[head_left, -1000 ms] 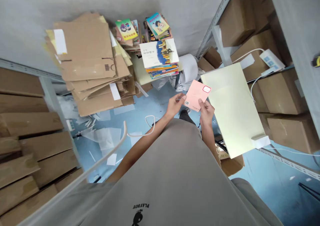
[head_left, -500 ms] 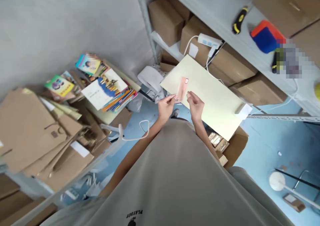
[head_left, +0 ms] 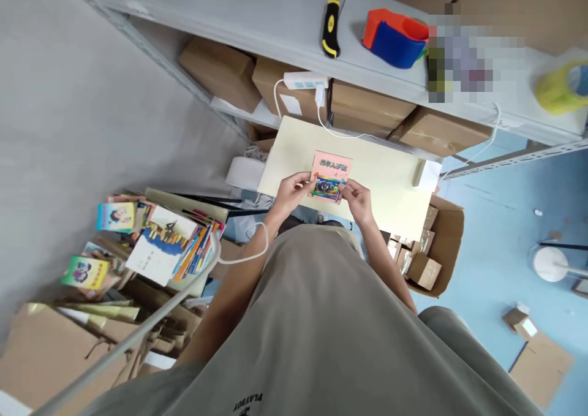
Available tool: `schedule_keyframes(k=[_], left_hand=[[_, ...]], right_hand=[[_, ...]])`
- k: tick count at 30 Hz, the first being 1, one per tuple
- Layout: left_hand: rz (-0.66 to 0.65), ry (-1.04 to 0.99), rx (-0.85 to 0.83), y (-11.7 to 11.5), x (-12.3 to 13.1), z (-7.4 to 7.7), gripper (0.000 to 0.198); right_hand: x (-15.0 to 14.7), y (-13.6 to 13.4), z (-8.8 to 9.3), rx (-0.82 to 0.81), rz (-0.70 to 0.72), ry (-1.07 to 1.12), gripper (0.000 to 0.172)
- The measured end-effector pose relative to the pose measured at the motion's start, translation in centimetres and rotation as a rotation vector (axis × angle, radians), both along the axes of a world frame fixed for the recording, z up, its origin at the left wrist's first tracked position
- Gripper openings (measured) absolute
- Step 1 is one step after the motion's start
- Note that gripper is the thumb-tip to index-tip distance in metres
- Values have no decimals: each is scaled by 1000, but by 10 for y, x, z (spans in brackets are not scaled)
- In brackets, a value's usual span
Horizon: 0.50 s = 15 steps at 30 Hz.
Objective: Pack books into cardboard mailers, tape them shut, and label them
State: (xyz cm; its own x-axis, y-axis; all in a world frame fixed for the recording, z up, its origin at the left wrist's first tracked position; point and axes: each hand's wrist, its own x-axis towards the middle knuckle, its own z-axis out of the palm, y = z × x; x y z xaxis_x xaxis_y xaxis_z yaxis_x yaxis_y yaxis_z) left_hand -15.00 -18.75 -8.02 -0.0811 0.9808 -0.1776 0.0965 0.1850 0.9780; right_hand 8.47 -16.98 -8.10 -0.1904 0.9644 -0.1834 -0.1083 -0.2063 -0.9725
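Note:
A small pink book [head_left: 331, 166] with a colourful picture on its cover faces up toward me above the near edge of a pale yellow table [head_left: 386, 183]. My left hand [head_left: 291, 193] grips its left edge, thumb over the cover. On the opposite edge, my right hand [head_left: 357, 199] pinches the lower right part between thumb and fingers. Both hands are closed on the book, which looks shut. A small white box-like object [head_left: 427, 174] stands at the table's right end.
Behind the table, a grey shelf [head_left: 257, 11] bears a utility knife [head_left: 331, 27], a red-and-blue tape dispenser [head_left: 395, 39] and yellow tape [head_left: 558, 88]. A white power strip [head_left: 303, 80] hangs by cardboard boxes [head_left: 367, 106]. Stacked books [head_left: 160, 244] lie left; an open carton [head_left: 448, 244] holds small boxes at right.
The pink book has turned from a steep angle to show its front cover. My right hand, apart from it before, now holds its right edge. The view has swung round.

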Motion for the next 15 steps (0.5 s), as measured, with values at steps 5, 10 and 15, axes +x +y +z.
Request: schedule_keyframes(k=[5,10,15], left_hand=[[-45,298,327,6,-3,13,7],[-71,389,437,7,-8,23,23],[-29,225,263,12,-18,14,14]], right_hand=[[15,10,-1,281,-16,-127,24],[14,10,2,373,17,-236,23],[8,9,9,428,52,-346,32]])
